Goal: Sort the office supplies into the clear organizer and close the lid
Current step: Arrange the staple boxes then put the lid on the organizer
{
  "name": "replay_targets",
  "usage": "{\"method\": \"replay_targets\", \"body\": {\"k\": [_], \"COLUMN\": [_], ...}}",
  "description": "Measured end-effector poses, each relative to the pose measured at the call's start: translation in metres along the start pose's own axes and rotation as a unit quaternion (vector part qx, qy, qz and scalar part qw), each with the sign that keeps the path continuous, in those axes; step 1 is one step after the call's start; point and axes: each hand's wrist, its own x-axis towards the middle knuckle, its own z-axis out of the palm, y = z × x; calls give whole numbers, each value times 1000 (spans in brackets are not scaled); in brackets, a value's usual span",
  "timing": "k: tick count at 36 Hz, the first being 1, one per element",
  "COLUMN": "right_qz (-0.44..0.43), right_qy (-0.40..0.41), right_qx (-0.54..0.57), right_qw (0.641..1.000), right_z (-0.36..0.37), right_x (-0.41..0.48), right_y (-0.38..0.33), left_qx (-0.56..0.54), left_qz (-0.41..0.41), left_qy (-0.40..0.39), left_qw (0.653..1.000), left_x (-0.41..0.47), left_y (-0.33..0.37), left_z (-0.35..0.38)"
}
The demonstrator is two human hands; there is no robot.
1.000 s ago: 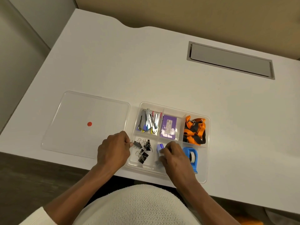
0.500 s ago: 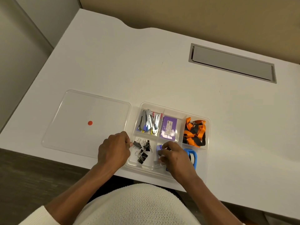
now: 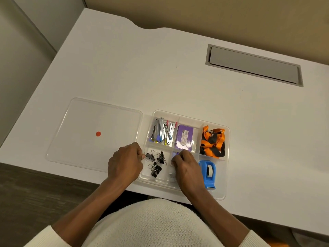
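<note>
The clear organizer [image 3: 227, 157] sits at the desk's near edge. Its back compartments hold metal staple removers [image 3: 162, 131], a purple box [image 3: 184, 138] and an orange and black lanyard [image 3: 212, 141]. Black binder clips [image 3: 156, 162] fill the front left compartment and a blue tape dispenser [image 3: 208, 172] the front right. My left hand [image 3: 124, 163] is curled on the organizer's left wall. My right hand [image 3: 187, 168] is down in the front middle compartment, closed over a small blue and white item [image 3: 175, 155], which is mostly hidden. The clear lid [image 3: 80, 148], marked with a red dot, lies flat to the left.
The white desk [image 3: 160, 68] has a grey cable hatch [image 3: 254, 66] at the back right. A tan partition rises behind it. The desk's front edge runs just below the organizer, which slightly overhangs toward my body.
My right hand has shifted left and down into the front middle compartment with the small item, uncovering the tape dispenser. My left hand has stayed at the organizer's left wall.
</note>
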Motion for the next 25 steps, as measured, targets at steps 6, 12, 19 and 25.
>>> {"method": "replay_targets", "body": {"k": [6, 12, 19, 25], "right_qz": [18, 17, 29, 11], "right_qy": [-3, -1, 9, 1], "right_qx": [-3, -1, 2, -9], "right_qw": [1000, 1000, 1000, 1000], "right_z": [4, 3, 3, 6], "right_x": [-7, -6, -6, -6], "right_y": [4, 5, 4, 8], "left_qx": [1, 5, 4, 7], "left_qz": [5, 9, 11, 11], "left_qy": [2, 6, 10, 10], "left_qw": [1000, 1000, 1000, 1000], "left_x": [0, 1, 2, 4], "left_y": [0, -2, -3, -7], "left_z": [0, 2, 5, 9]}}
